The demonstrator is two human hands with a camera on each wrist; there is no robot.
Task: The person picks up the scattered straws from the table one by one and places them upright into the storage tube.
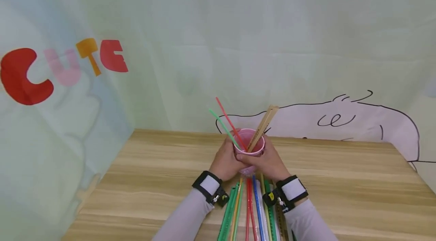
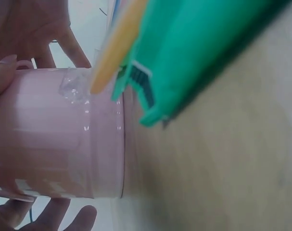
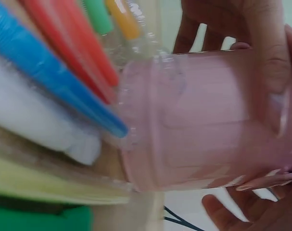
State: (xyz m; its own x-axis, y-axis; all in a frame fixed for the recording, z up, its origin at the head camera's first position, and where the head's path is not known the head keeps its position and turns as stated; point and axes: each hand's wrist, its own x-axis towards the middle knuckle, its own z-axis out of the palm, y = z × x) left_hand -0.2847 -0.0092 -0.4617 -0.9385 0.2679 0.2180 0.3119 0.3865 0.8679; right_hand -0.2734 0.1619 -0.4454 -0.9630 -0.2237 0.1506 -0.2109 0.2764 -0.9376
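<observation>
Both hands grip a pink cup [image 1: 248, 171] from its two sides, my left hand [image 1: 226, 160] on the left and my right hand [image 1: 270, 162] on the right, thumbs at the front. A thin red straw [image 1: 226, 115], a thin green straw [image 1: 220, 120] and tan printed sticks [image 1: 263, 125] lean out of the cup. In the left wrist view, the cup's wall [image 2: 49, 130] has clear plastic against it near the base. The right wrist view shows fingers around the upper part of the cup [image 3: 198, 120]; its base is beside the ends of colourful straws.
In front of the cup lies a row of long thin items: green ones [image 1: 227, 214], red straws [image 1: 248, 210], a blue one [image 1: 258, 210] and brown ones [image 1: 281, 222], between my forearms. A printed cloth [image 1: 272, 44] rises behind the wooden table [image 1: 153, 173].
</observation>
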